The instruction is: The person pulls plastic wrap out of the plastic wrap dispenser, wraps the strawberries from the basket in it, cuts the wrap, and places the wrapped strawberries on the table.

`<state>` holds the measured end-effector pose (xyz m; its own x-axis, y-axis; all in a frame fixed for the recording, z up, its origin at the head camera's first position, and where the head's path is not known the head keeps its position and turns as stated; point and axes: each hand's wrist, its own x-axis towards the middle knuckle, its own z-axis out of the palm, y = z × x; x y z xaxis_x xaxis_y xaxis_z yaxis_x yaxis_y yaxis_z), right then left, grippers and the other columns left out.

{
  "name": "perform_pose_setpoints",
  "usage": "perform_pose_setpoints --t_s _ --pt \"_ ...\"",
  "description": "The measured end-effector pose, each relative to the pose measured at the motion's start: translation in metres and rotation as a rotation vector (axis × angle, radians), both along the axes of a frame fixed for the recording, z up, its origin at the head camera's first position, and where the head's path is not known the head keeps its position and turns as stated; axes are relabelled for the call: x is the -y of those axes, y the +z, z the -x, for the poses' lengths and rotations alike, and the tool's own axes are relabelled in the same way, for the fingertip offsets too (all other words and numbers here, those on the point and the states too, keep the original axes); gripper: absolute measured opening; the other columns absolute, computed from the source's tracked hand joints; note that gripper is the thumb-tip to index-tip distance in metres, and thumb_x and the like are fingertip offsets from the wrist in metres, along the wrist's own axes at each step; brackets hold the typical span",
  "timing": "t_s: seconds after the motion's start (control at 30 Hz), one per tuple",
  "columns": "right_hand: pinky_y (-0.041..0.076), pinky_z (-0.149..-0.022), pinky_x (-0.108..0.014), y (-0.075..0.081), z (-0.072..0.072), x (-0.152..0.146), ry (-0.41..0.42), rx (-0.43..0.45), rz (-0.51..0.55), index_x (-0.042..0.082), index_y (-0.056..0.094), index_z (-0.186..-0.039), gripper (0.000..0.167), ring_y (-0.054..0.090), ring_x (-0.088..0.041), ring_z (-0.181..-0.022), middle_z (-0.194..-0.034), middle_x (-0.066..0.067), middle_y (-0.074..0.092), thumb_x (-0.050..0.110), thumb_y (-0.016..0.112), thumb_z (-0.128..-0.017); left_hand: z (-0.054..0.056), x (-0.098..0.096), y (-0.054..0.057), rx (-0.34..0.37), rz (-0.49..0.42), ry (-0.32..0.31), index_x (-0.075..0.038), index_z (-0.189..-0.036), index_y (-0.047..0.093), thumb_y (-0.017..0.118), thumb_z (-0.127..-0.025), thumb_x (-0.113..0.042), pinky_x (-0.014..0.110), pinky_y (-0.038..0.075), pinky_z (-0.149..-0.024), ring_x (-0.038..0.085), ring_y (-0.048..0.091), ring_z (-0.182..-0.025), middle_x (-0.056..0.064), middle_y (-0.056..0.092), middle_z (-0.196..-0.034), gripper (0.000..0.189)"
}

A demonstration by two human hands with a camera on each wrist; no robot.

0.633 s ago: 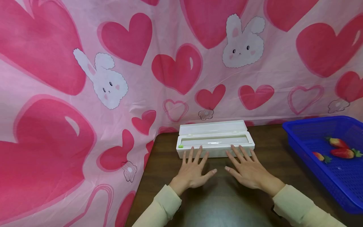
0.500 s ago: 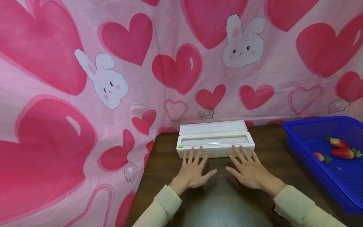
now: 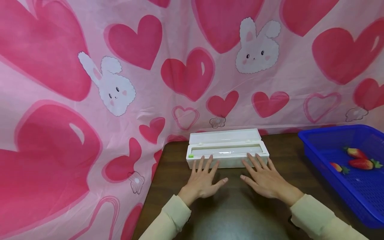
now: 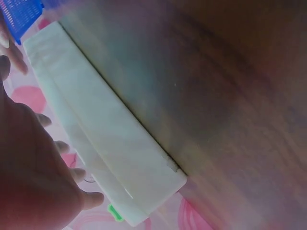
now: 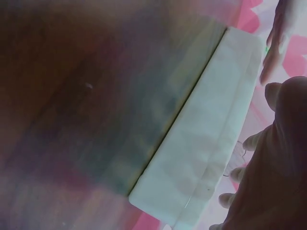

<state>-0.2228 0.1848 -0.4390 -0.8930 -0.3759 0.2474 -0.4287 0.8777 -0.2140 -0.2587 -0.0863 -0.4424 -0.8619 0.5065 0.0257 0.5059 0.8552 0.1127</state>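
A long white cling film dispenser (image 3: pixel 228 161) stands at the back of the dark wooden table, its lid (image 3: pixel 225 136) raised and tilted back. A pale roll (image 3: pixel 226 150) shows in its slot, and a green slider (image 3: pixel 191 156) sits at the front left corner. My left hand (image 3: pixel 200 183) is spread palm down before its left half, fingertips overlapping the front wall in the head view. Likewise spread, my right hand (image 3: pixel 267 181) faces the right half. Both hands hold nothing. In the wrist views the dispenser's plain front (image 4: pixel 105 120) fills the middle; whether fingertips touch it I cannot tell.
At the right stands a blue plastic basket (image 3: pixel 333 186) with several strawberries (image 3: pixel 361 163) inside. A pink cloth (image 3: pixel 180 83) with hearts and rabbits hangs behind and to the left of the table (image 3: pixel 234 216).
The head view has tipped very slightly, so the scene sits a few pixels lower. My right hand has shifted slightly right; both hands stay spread before the dispenser.
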Motion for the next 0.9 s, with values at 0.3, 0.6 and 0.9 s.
perform_pose_setpoints --t_s 0.3,0.6,0.9 --pt "0.0 -0.116 -0.071 0.006 0.025 -0.011 -0.003 -0.003 0.001 0.004 0.04 -0.156 0.069 0.017 -0.052 -0.15 -0.163 -0.025 0.029 0.049 0.051 -0.104 0.02 -0.004 0.012 -0.025 0.025 0.029 -0.015 -0.163 0.025 0.025 -0.099 -0.075 0.061 0.009 -0.122 0.032 0.012 -0.157 0.005 0.018 -0.171 0.088" --pt "0.001 -0.115 -0.071 0.001 0.053 -0.019 -0.001 -0.046 -0.038 0.002 0.043 -0.153 0.069 0.039 -0.045 -0.142 -0.152 -0.023 0.047 0.05 0.049 -0.104 0.037 -0.006 0.022 -0.05 0.069 0.069 -0.009 -0.159 0.033 0.027 -0.104 -0.066 0.06 0.013 -0.121 0.029 0.03 -0.151 0.007 0.034 -0.164 0.08" --pt "0.003 -0.112 -0.076 0.02 0.063 -0.019 -0.01 -0.016 -0.053 0.003 0.045 -0.152 0.066 0.047 -0.043 -0.137 -0.147 -0.02 0.054 0.044 0.057 -0.102 0.056 -0.003 0.03 -0.084 0.107 0.038 -0.011 -0.153 0.044 0.032 -0.106 -0.059 0.061 0.019 -0.119 0.022 0.044 -0.143 0.003 0.049 -0.155 0.069"
